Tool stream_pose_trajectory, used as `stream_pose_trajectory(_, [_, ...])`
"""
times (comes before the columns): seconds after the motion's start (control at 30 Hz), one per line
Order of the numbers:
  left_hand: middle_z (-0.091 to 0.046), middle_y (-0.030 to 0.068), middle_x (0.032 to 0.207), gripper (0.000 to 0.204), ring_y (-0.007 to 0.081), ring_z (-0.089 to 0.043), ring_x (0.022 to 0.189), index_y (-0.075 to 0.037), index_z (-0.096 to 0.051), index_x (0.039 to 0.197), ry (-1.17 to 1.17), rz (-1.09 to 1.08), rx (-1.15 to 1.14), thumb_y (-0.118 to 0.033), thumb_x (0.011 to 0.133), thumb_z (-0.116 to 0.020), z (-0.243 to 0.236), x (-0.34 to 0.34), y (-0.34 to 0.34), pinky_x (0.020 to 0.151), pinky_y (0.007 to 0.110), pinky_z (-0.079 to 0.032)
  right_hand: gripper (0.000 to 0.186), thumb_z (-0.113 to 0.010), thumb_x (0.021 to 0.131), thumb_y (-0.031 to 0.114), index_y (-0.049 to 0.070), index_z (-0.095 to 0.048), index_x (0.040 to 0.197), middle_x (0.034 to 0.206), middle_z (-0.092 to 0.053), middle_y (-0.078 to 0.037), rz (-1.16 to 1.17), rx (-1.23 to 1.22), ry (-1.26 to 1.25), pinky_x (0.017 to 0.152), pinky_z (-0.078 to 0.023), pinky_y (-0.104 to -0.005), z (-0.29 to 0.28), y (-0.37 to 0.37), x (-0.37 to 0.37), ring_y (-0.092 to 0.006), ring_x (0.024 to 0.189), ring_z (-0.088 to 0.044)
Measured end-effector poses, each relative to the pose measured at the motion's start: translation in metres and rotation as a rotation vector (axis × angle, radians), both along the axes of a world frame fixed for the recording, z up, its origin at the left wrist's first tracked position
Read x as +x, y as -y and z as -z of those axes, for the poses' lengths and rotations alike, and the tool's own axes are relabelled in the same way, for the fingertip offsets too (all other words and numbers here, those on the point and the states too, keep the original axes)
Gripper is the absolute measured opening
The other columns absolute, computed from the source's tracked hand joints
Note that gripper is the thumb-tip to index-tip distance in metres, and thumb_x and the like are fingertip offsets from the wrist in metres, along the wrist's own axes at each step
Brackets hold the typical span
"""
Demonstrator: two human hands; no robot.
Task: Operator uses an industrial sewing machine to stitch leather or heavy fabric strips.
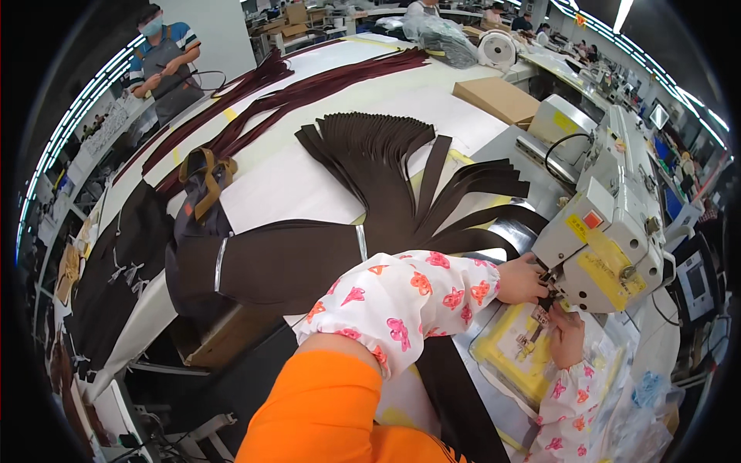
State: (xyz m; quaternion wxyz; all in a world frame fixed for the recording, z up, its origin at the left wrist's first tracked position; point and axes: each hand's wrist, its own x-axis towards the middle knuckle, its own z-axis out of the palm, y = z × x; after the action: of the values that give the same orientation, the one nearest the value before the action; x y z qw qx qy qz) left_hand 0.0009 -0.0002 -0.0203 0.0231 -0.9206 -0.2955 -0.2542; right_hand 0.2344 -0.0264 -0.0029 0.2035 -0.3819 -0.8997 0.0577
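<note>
My left hand (523,279) is closed beside the needle area of a white industrial sewing machine (598,243), where one dark brown strap (482,241) from a fanned bundle leads under it. Just nearer to me, my right hand (567,336) has its fingers pressed together by the presser foot, at a small dark end that seems part of the strap; the fingers partly hide it. Under the right hand lies a yellow-edged plate (502,351) on the machine bed. The big bundle of dark brown straps (285,258), bound with pale ties, stretches left, its loose ends spread out behind my left arm.
Long dark red strips (309,96) lie across the white table (285,185). A cardboard box (494,100) stands behind the machine, and a control screen (697,278) is at the right. Dark tied bundles (116,270) hang at the left edge. A co-worker (164,65) stands at the far left.
</note>
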Motion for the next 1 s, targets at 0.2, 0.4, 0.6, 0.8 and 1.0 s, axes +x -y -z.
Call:
stream_pose_trajectory(0.2, [-0.059,0.0111,0.092,0.022,0.0295,-0.056,0.091,-0.012,-0.064,0.093,0.243,0.044,0.298,-0.028,0.081,-0.056,-0.007,-0.005,-0.003,0.082,0.041,-0.044,0.035,-0.047,0.067,0.000,0.000,-0.066,0.096,0.105,-0.063,-0.018,-0.028,0.016,-0.063,0.089,-0.041,-0.0409,0.005,-0.014,0.006,-0.0349,0.096,-0.055])
stream_pose_trajectory(0.4, [-0.057,0.0121,0.109,0.024,0.0314,-0.052,0.103,-0.010,-0.064,0.100,0.154,0.022,0.203,-0.023,0.081,-0.057,0.000,-0.005,-0.004,0.086,0.041,-0.043,0.034,-0.049,0.068,-0.002,0.001,-0.065,0.098,0.107,-0.061,-0.017,0.035,0.053,-0.062,0.087,-0.040,-0.0422,0.001,0.000,-0.006,-0.0337,0.104,-0.052])
stream_pose_trajectory(0.6, [-0.055,0.0102,0.113,0.023,0.0298,-0.048,0.111,-0.012,-0.062,0.098,0.228,-0.016,-0.123,-0.020,0.079,-0.054,-0.004,0.010,0.001,0.096,0.043,-0.034,0.041,-0.051,0.066,-0.001,0.004,-0.062,0.105,0.112,-0.058,-0.012,0.087,0.151,-0.106,0.082,-0.041,-0.0416,0.010,0.004,-0.004,-0.0303,0.105,-0.050])
stream_pose_trajectory(0.8, [-0.051,0.0073,0.118,0.020,0.0221,-0.051,0.105,-0.011,-0.054,0.095,-0.151,0.059,0.106,-0.021,0.077,-0.052,-0.005,0.005,0.012,0.090,0.037,-0.038,0.041,-0.055,0.065,0.002,0.006,-0.061,0.106,0.114,-0.058,-0.010,0.064,0.156,-0.041,0.079,-0.044,-0.0400,0.016,0.014,-0.005,-0.0272,0.099,-0.053])
stream_pose_trajectory(1.0, [-0.055,0.0041,0.116,0.014,0.0188,-0.052,0.107,-0.009,-0.054,0.088,-0.220,0.124,0.144,-0.017,0.078,-0.052,-0.018,0.010,0.011,0.091,0.034,-0.038,0.038,-0.054,0.068,0.002,0.006,-0.061,0.105,0.111,-0.060,-0.006,0.100,0.183,-0.149,0.082,-0.042,-0.0380,0.019,0.017,-0.012,-0.0241,0.099,-0.053])
